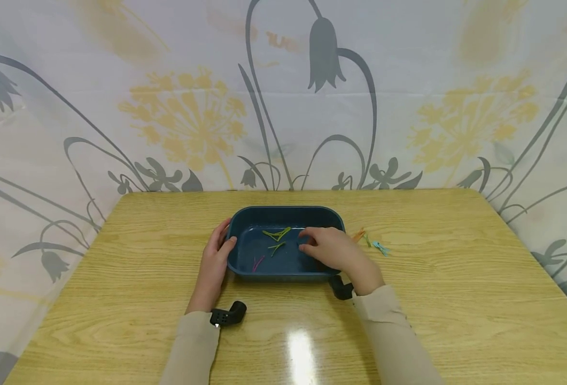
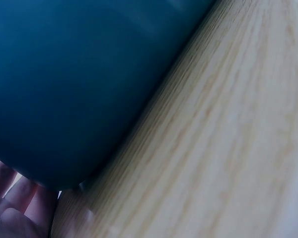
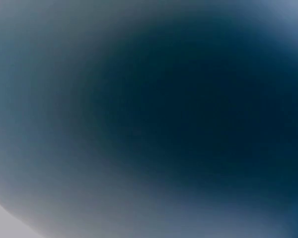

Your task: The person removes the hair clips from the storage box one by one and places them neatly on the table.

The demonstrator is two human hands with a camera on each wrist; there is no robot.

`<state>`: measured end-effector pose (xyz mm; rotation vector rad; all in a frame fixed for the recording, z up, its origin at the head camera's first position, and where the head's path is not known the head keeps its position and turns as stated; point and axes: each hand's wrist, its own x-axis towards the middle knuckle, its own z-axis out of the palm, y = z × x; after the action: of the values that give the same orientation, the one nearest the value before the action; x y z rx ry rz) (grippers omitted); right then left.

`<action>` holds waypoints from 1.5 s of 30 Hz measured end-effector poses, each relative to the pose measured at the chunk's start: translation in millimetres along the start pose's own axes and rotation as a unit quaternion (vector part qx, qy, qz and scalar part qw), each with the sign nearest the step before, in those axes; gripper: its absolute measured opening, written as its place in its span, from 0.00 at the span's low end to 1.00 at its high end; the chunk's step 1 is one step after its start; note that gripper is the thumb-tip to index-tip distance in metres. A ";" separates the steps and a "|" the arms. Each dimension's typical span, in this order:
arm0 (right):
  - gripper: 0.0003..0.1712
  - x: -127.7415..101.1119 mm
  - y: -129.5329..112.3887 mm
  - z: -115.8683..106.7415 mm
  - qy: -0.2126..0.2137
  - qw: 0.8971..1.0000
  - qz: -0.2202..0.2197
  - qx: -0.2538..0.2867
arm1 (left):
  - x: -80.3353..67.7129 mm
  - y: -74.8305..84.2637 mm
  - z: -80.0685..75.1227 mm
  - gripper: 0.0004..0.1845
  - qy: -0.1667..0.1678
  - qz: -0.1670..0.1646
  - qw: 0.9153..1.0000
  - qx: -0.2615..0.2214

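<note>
While the left hand (image 1: pixel 214 260) grips the tray's (image 1: pixel 283 214) left rim, the right hand's (image 1: pixel 331 248) relaxed fingers (image 1: pixel 307 247) hover inside.

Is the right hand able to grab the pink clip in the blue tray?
Probably yes. The right hand is already over the blue tray, and the pink clip lies uncovered on the tray floor near the front left. Nothing sits between them; the left hand only holds the rim.

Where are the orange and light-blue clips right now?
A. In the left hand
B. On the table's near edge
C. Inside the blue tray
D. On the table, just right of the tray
D: the orange and light-blue clips lie on the bare wooden table beside the blue tray, past the right hand reaching into it; only green and pink ones lie inside.
</note>
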<state>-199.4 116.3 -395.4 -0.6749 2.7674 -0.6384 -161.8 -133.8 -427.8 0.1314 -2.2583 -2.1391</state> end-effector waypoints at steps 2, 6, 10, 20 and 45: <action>0.20 -1.3 -1.5 0.6 -0.007 1.000 0.001 -0.007 | -0.3 0.2 0.0 0.26 0.000 0.000 1.000 0.001; 0.21 -5.5 -2.8 0.7 -0.039 0.999 -0.001 0.005 | -0.6 0.7 0.6 0.26 -0.001 -0.001 1.000 0.001; 0.22 -11.5 -5.5 -1.4 -0.064 0.997 -0.010 0.032 | 2.4 -2.3 -0.1 0.26 -0.001 0.000 1.000 -0.003; 0.23 -13.9 -16.0 -9.9 -0.045 0.994 -0.061 0.074 | 14.6 -25.4 -7.3 0.25 0.006 0.014 1.000 -0.014; 0.21 43.1 -49.2 -26.9 -0.196 0.971 -0.117 -0.066 | 16.8 -29.4 -5.4 0.25 0.004 0.017 1.000 -0.019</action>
<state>-226.3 65.9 -353.8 -1.0431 2.3956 -0.3183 -176.9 -142.0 -457.5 0.0996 -2.1972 -2.1601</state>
